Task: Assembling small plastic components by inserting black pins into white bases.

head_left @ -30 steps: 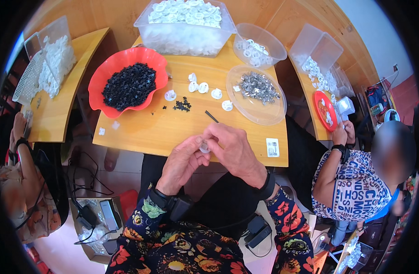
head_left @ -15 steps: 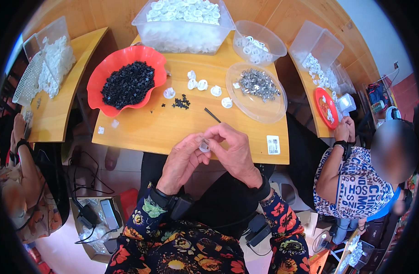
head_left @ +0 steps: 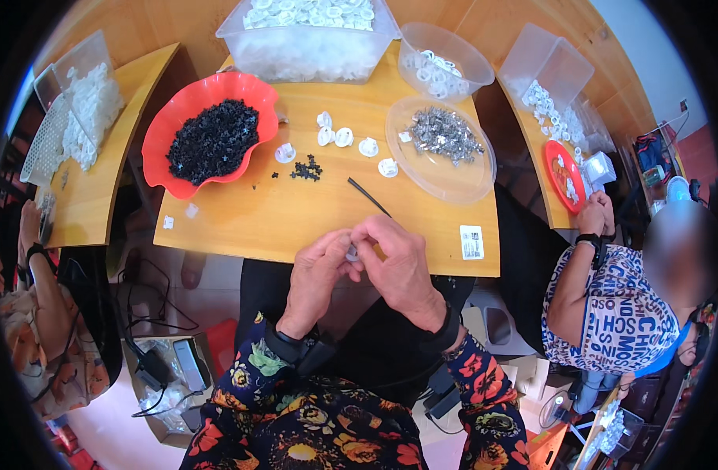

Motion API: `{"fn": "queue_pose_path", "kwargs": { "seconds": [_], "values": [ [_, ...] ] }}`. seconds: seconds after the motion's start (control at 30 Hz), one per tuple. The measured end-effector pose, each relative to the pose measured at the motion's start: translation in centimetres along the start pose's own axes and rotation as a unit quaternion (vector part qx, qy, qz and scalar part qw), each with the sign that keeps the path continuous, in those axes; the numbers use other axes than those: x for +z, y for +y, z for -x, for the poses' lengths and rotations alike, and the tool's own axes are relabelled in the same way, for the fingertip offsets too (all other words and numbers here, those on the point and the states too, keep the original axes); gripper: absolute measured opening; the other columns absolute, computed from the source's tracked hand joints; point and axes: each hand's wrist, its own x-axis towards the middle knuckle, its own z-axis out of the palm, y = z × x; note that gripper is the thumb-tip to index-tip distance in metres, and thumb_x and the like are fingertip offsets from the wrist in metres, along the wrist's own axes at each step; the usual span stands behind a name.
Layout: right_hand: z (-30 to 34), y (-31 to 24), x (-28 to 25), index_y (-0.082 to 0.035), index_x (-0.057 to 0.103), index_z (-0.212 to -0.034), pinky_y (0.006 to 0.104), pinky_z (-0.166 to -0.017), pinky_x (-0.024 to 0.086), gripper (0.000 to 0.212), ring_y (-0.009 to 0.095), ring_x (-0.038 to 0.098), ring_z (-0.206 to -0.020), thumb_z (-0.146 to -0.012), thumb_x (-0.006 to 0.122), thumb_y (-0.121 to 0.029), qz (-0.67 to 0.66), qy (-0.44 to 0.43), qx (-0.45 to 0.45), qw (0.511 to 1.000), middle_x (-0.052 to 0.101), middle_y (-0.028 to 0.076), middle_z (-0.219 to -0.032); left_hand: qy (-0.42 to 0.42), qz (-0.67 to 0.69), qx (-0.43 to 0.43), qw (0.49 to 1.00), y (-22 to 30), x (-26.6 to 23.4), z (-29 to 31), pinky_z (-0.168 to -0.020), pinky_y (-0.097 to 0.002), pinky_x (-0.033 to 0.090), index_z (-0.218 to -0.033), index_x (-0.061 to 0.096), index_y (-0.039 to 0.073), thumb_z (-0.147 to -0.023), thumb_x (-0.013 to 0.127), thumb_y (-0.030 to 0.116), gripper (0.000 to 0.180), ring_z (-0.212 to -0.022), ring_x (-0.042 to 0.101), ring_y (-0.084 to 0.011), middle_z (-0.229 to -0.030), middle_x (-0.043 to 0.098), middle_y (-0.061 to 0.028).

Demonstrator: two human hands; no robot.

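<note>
At the table's front edge, my left hand [head_left: 315,276] pinches a small whitish plastic piece [head_left: 352,252] between thumb and fingers. My right hand [head_left: 398,266] closes on the same piece from the other side, covering most of it. A thin black rod [head_left: 367,195] lies just beyond my right hand, which hides its near end. Farther off are several white round plastic parts [head_left: 344,137] and a little heap of black star-like pieces [head_left: 306,168]. More black pieces [head_left: 214,141] fill a red wavy-rimmed bowl [head_left: 158,156]. Small silvery metal parts [head_left: 447,134] lie on a clear round tray [head_left: 433,186].
A clear bin [head_left: 312,61] of white parts stands at the back, beside a clear round tub [head_left: 475,66] holding white rings. A label [head_left: 472,243] is on the table [head_left: 296,227]. People sit at side tables: a sleeve [head_left: 586,313] right, an arm [head_left: 50,298] left.
My view has shifted slightly. Both hands stay on the small piece; my right fingers now curl further over it, and more of the black rod shows.
</note>
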Motion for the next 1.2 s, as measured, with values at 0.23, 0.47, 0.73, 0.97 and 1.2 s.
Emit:
{"fn": "queue_pose_path", "kwargs": {
  "seconds": [0.23, 0.47, 0.73, 0.97, 1.2],
  "values": [
    [0.0, 1.3, -0.9, 0.002, 0.062, -0.089, 0.0303, -0.065, 0.05, 0.008, 0.021, 0.063, -0.073, -0.085, 0.055, 0.004, -0.193, -0.095, 0.128, 0.968, 0.059, 0.009, -0.08, -0.019, 0.015, -0.017, 1.0, 0.0, -0.4, -0.2, -0.065, -0.0264, 0.049, -0.105, 0.06, -0.003, -0.1, 0.045, 0.023, 0.031, -0.075, 0.058, -0.0133, -0.088, 0.062, -0.0071],
    [0.5, 1.2, -0.5, 0.0, 0.064, -0.098, 0.0312, -0.068, 0.05, 0.019, 0.024, 0.063, -0.08, -0.085, 0.052, 0.006, -0.075, -0.03, -0.008, 0.997, 0.058, 0.012, -0.088, -0.027, 0.048, -0.027, 0.998, 0.5, -0.8, -0.1, -0.065, -0.0262, 0.049, -0.103, 0.06, -0.003, -0.101, 0.042, 0.022, 0.031, -0.074, 0.058, -0.0129, -0.09, 0.062, -0.0073],
    [2.4, 2.3, 0.7, -0.003, 0.063, -0.108, 0.0347, -0.069, 0.051, 0.034, 0.029, 0.061, -0.083, -0.077, 0.054, 0.009, -0.004, 0.014, -0.06, 0.998, 0.057, 0.013, -0.097, -0.05, 0.063, -0.046, 0.996, 0.7, -0.9, -0.4, -0.066, -0.0255, 0.049, -0.102, 0.06, -0.002, -0.101, 0.041, 0.022, 0.03, -0.075, 0.058, -0.0124, -0.089, 0.062, -0.0071],
    [2.4, 2.4, 1.6, -0.004, 0.063, -0.11, 0.036, -0.066, 0.047, 0.044, 0.028, 0.058, -0.078, -0.068, 0.061, 0.005, 0.157, 0.064, -0.157, 0.973, 0.057, 0.011, -0.098, -0.013, 0.062, -0.046, 0.997, 1.2, 0.1, -0.3, -0.066, -0.0258, 0.048, -0.103, 0.059, -0.002, -0.101, 0.042, 0.024, 0.031, -0.072, 0.057, -0.0135, -0.081, 0.06, -0.0073],
    [2.6, 2.7, 1.8, -0.003, 0.064, -0.109, 0.034, -0.067, 0.048, 0.038, 0.028, 0.059, -0.079, -0.072, 0.061, 0.004, 0.11, 0.091, -0.128, 0.982, 0.058, 0.012, -0.099, -0.012, 0.055, -0.025, 0.998, 0.6, 0.1, -0.4, -0.065, -0.025, 0.048, -0.105, 0.058, -0.003, -0.101, 0.043, 0.023, 0.031, -0.074, 0.057, -0.0128, -0.084, 0.06, -0.0065]
  ]
}}
